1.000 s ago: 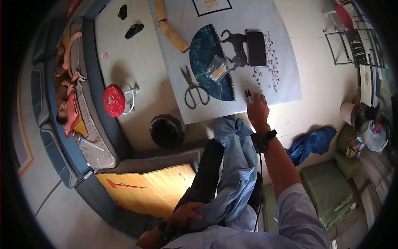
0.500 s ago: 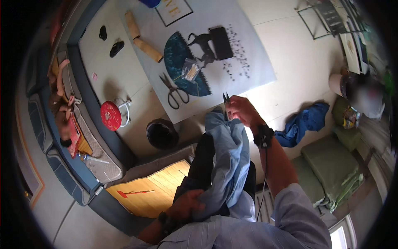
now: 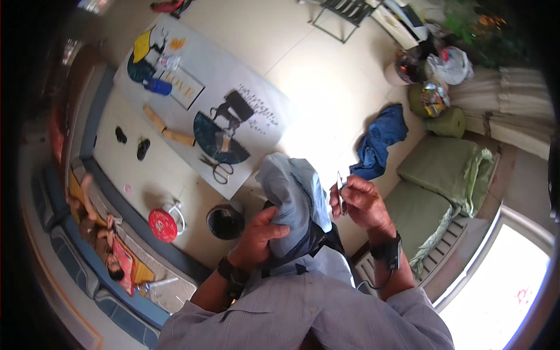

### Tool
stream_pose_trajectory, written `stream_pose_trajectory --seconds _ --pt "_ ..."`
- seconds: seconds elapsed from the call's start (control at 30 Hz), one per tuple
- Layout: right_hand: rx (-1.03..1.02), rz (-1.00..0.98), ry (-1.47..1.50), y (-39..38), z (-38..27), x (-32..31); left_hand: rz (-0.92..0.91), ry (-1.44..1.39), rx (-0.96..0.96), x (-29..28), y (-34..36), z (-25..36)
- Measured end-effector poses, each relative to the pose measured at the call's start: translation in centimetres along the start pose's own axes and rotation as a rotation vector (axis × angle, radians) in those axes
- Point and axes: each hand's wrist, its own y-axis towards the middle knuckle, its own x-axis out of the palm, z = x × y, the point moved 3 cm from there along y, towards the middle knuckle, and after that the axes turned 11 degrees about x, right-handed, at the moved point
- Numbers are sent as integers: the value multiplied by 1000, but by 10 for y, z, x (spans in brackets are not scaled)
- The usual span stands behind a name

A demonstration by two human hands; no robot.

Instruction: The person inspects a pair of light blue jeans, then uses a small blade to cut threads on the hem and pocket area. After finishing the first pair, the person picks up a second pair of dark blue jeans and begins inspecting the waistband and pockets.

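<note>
A light-blue denim garment [image 3: 294, 192] is bunched in front of my body. My left hand [image 3: 256, 238] grips its left edge, thumb on top of the cloth. To the right of the garment, my right hand [image 3: 363, 203] is raised and holds a pair of small thread snips [image 3: 340, 189], pointed tips upward. The snips are apart from the cloth, and their handles are mostly hidden by my fingers. Large black-handled scissors [image 3: 220, 170] lie at the near corner of the table, beyond my left hand.
The pale table [image 3: 233, 185] also carries a blue bottle [image 3: 157, 86] and brown rolls [image 3: 178, 137]. A dark bin [image 3: 225, 221] and a red stool [image 3: 163, 226] stand at left. Dark-blue jeans [image 3: 379, 143] lie on the floor; green cushions [image 3: 440, 166] are at right. Someone lies on the sofa.
My right hand has drawn back from the garment's far end with the snips. My left hand has moved forward along the cloth. The whole view has shifted, bringing more of the table in.
</note>
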Motion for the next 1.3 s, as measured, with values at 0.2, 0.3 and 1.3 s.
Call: stream_pose_trajectory --seconds 0.2,0.3,1.3 --pt "-88 30 20 -101 10 14 -133 155 98 69 -10 11" --pt "-117 25 -86 -144 10 26 -199 210 141 94 -19 -1" --pt "-152 -12 217 -393 58 -70 -461 567 204 316 -91 -156"
